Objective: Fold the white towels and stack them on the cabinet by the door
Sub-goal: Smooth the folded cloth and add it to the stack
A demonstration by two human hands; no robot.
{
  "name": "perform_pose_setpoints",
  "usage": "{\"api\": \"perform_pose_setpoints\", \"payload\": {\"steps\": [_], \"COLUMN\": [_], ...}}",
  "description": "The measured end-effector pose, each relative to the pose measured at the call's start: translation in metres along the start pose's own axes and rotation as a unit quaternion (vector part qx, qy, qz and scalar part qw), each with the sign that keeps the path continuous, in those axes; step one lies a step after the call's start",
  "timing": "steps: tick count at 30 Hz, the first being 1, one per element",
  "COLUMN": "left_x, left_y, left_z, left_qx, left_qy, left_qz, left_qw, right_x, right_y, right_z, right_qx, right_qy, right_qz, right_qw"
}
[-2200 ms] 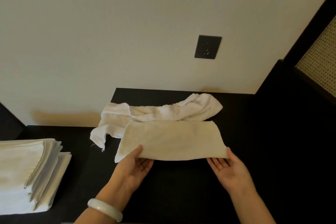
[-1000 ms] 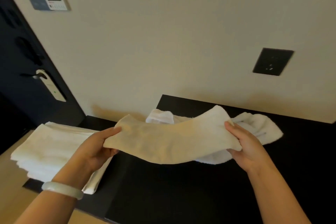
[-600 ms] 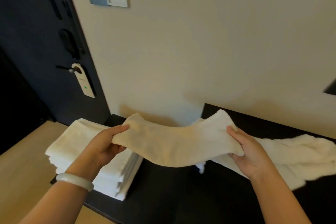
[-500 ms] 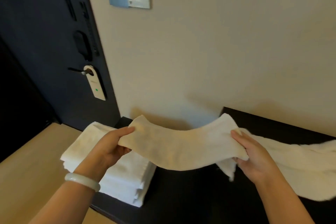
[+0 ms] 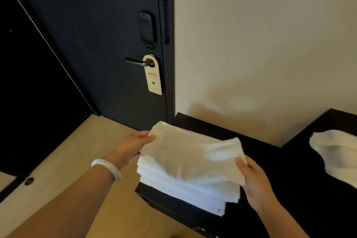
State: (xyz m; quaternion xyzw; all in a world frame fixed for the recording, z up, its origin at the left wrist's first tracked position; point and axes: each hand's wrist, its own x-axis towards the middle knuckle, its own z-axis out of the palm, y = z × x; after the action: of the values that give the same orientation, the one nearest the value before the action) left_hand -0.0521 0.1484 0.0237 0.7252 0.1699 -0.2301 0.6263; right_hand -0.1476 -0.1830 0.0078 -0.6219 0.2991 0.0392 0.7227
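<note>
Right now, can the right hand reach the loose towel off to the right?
Probably, but not freely: the right hand pinches the folded towel over the stack, so it must let go first. The loose towel lies to its right, with only dark cabinet top between.

Hotel rm entry: door hanger sign (image 5: 153, 78) w/ green dot on door handle (image 5: 134, 61), electronic lock (image 5: 146, 27) + security chain (image 5: 165, 9) on dark door (image 5: 96, 44), stack of white towels (image 5: 183, 193) on black cabinet (image 5: 270, 160)

Dim warm light, soft shadow on the wall (image 5: 231, 102) toward 3 o'clock, door (image 5: 96, 44) at 10 o'clock and cabinet (image 5: 289, 189) at 4 o'clock nearly black, towel (image 5: 189, 156) brightest, wide-angle bending at edges, detail slightly soft
</note>
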Motion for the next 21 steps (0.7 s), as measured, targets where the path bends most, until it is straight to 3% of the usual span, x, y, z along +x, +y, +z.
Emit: {"api": "perform_pose_setpoints", "payload": {"steps": [3, 8, 12, 21], "left_x": [0.019, 0.055, 0.069, 0.075], "left_y": [0.004, -0.036, -0.056, -0.040], "left_z": [-0.018, -0.022, -0.008, 0.001], "left_qx": [0.010, 0.151, 0.178, 0.190], "left_qy": [-0.006, -0.012, 0.034, 0.111], "left_qz": [0.022, -0.025, -0.048, 0.061], "left_qw": [1.000, 0.988, 0.982, 0.974], "right_x": [0.005, 0.027, 0.041, 0.056], "right_y": [0.004, 0.055, 0.068, 0.038], "right_z": [0.009, 0.007, 0.016, 0.013], "right_qx": [-0.014, -0.144, -0.206, -0.203], "right_qy": [0.010, 0.086, 0.127, 0.169], "right_qz": [-0.031, 0.052, 0.052, -0.044], "right_qw": [0.999, 0.984, 0.969, 0.964]}}
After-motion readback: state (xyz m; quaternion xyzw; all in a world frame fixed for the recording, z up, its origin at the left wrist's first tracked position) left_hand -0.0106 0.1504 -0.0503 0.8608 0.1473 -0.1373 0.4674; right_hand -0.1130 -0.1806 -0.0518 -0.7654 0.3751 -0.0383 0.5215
